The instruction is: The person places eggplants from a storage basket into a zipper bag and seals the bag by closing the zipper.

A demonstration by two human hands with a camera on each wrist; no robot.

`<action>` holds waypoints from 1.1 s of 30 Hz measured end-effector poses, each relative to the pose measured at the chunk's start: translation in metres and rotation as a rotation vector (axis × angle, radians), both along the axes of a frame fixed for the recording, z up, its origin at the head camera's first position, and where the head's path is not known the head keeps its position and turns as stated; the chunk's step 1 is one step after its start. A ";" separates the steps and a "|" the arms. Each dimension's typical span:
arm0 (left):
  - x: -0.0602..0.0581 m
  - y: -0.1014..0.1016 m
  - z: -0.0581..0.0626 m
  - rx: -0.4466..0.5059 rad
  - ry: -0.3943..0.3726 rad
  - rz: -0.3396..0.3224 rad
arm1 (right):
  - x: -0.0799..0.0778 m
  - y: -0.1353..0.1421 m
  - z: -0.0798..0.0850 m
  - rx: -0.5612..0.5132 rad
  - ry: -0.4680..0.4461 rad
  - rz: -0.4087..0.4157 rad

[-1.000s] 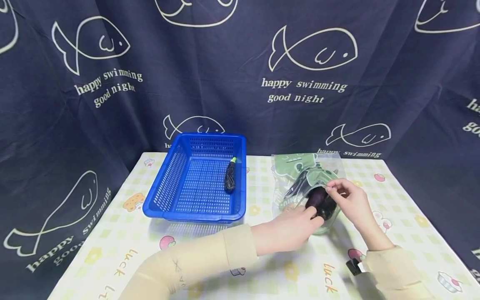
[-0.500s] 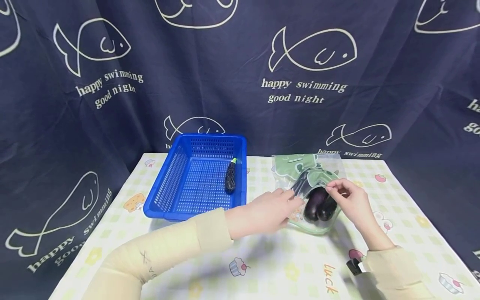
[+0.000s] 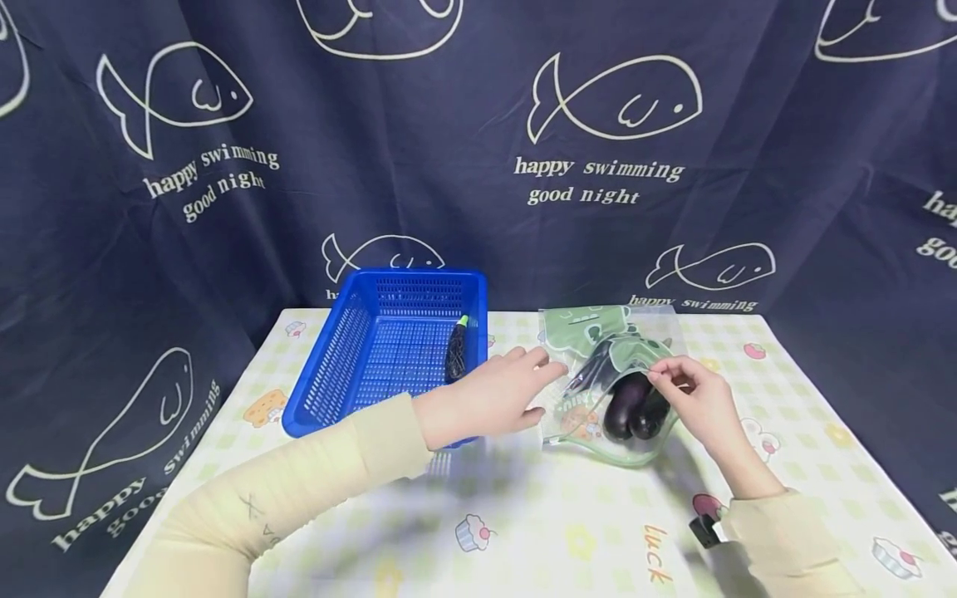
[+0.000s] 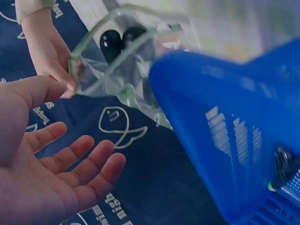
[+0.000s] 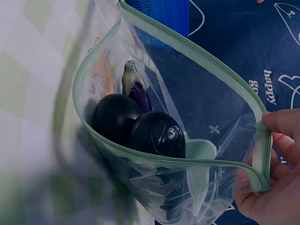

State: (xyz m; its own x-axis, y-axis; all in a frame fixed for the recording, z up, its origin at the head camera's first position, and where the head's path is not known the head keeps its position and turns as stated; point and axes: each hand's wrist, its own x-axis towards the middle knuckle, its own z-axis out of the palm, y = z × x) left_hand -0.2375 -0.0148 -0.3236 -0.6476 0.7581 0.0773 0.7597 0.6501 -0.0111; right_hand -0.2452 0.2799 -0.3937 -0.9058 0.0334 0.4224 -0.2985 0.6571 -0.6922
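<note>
My right hand (image 3: pixel 699 403) pinches the green-edged mouth of a clear zip bag (image 5: pixel 201 51), which gapes open. Inside the bag lie dark eggplants: two rounded ends (image 5: pixel 159 136) side by side and one with a pale green stem (image 5: pixel 136 89) behind them. Between the bag and a blue basket, my left hand (image 3: pixel 493 394) hovers with fingers spread, holding nothing. One slim dark eggplant (image 3: pixel 455 353) with a bright green tip rests along the basket's right inner wall. In the left wrist view that hand's palm (image 4: pixel 51 187) and fingers are loosely extended beside the basket.
The blue perforated basket (image 3: pixel 329 370) stands at the table's back left, partly covered by my left forearm. A checked, printed cloth (image 3: pixel 419 540) covers the table. A dark fish-printed curtain (image 3: pixel 478 166) hangs right behind and at both sides.
My left hand has come out of the bag's mouth with nothing in it and moved left toward the basket. The right hand keeps its pinch on the bag.
</note>
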 end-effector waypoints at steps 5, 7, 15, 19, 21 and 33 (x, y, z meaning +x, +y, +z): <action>-0.016 -0.013 0.001 -0.016 -0.007 0.049 | 0.000 0.000 0.000 0.010 0.009 0.001; -0.023 -0.019 0.001 -0.012 -0.021 0.078 | -0.001 0.001 0.000 0.012 0.014 0.002; -0.051 -0.042 -0.003 0.100 -0.193 0.213 | -0.001 -0.001 0.001 0.006 0.013 -0.001; -0.065 -0.051 -0.007 0.121 -0.266 0.297 | 0.000 -0.003 0.002 -0.003 0.020 0.004; -0.071 -0.056 -0.011 0.139 -0.299 0.341 | -0.001 -0.004 0.002 -0.004 0.026 0.007; -0.104 -0.079 -0.027 0.192 -0.430 0.517 | 0.001 -0.004 0.002 -0.012 0.025 0.006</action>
State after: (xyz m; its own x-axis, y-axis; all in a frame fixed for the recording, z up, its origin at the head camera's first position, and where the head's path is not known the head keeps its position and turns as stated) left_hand -0.3416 -0.0942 -0.3502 -0.9248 0.3426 -0.1652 0.2633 0.8901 0.3720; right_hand -0.2445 0.2764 -0.3916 -0.8952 0.0336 0.4443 -0.3194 0.6469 -0.6925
